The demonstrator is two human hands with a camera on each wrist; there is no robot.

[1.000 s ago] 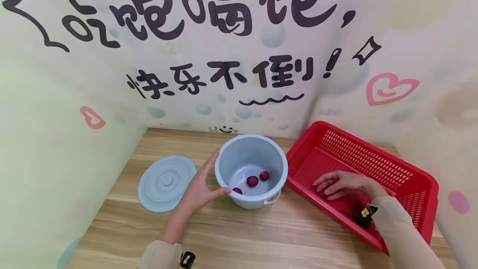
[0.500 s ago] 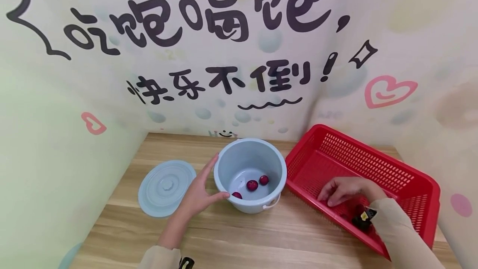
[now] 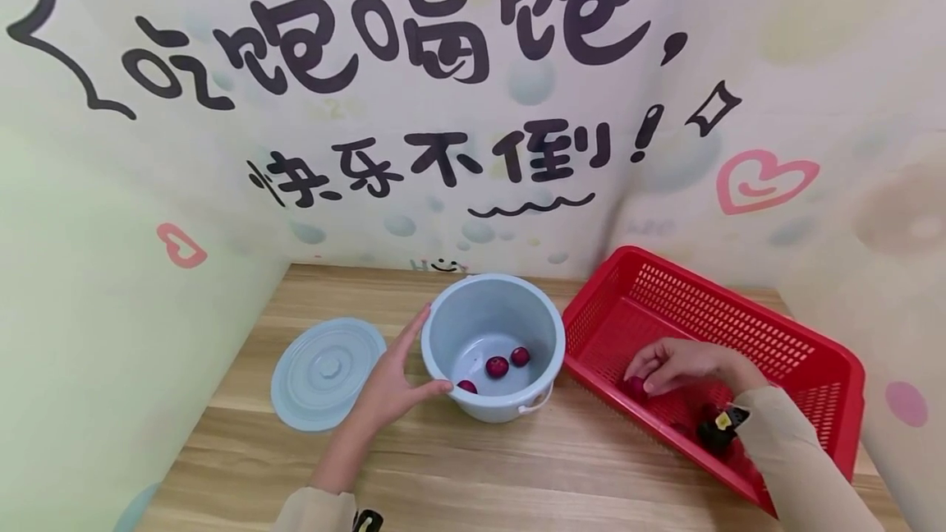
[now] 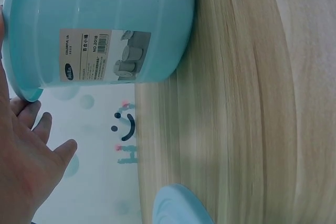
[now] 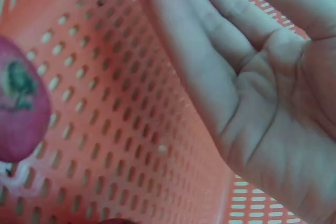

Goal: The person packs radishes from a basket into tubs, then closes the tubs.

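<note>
In the head view my right hand (image 3: 676, 366) reaches into the red basket (image 3: 599, 351), with thumb and fingertips pinching a small dark red radish (image 3: 636, 385). Only a sliver of that radish shows at the top of the right wrist view. My left hand (image 3: 390, 388), thumb and fingers spread, touches the rim of the light blue bucket (image 3: 493, 290) on its left side. Inside the bucket lie a few radishes (image 3: 497, 367). Close to the right wrist camera, another radish (image 5: 21, 103) with a green stem stub sits in the basket.
Left of the bucket a round light blue lid (image 3: 328, 372) lies on the wooden table (image 3: 473, 474). The bucket's white handle (image 3: 538, 402) hangs at its front right. A printed wall (image 3: 414, 228) stands behind the table. The basket has perforated, raised sides.
My right hand's fingers have closed on a radish in the basket, and the hand has risen slightly. My left hand stays at the bucket's rim. The head view has tilted a little.
</note>
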